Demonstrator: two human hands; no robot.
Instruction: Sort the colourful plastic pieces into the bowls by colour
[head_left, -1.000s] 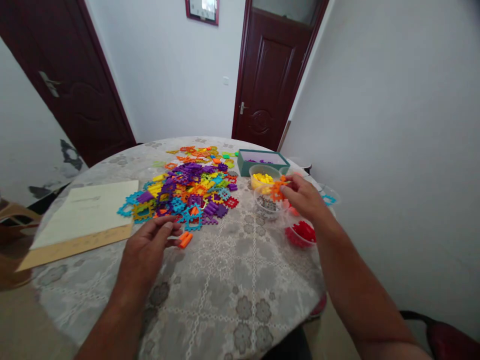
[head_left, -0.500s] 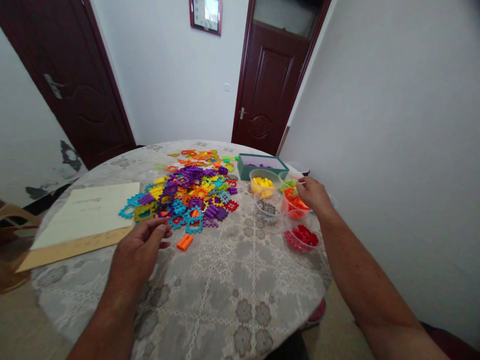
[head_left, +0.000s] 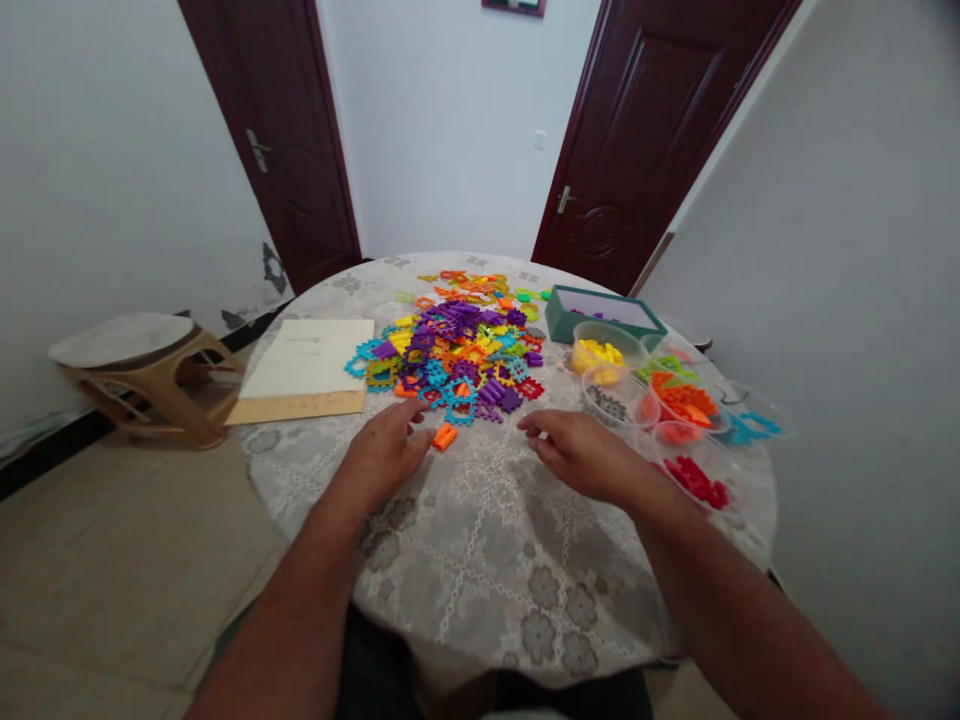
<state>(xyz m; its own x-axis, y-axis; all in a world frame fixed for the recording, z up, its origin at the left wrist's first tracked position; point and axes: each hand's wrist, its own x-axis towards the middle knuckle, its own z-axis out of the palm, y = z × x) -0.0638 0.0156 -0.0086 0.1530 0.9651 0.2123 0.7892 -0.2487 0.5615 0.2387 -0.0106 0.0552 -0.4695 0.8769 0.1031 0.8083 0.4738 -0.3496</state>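
One orange piece (head_left: 445, 437) lay on the surface (head_left: 480, 540) just beside my half-open left hand (head_left: 388, 450), my right hand (head_left: 583, 452), likewise parted, near the heap (head_left: 459, 322); the pick-up step seemingly called for a pinch.

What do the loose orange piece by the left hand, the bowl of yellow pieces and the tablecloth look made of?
Orange piece: probably hard plastic, smooth-looking; bright, even colour.
Bowl with yellow pieces: likely clear plastic, glossy; the wall is see-through, though glass isn't ruled out.
Tablecloth: perhaps fabric or vinyl, flower-patterned; it drapes over the edge, but the texture is unclear.
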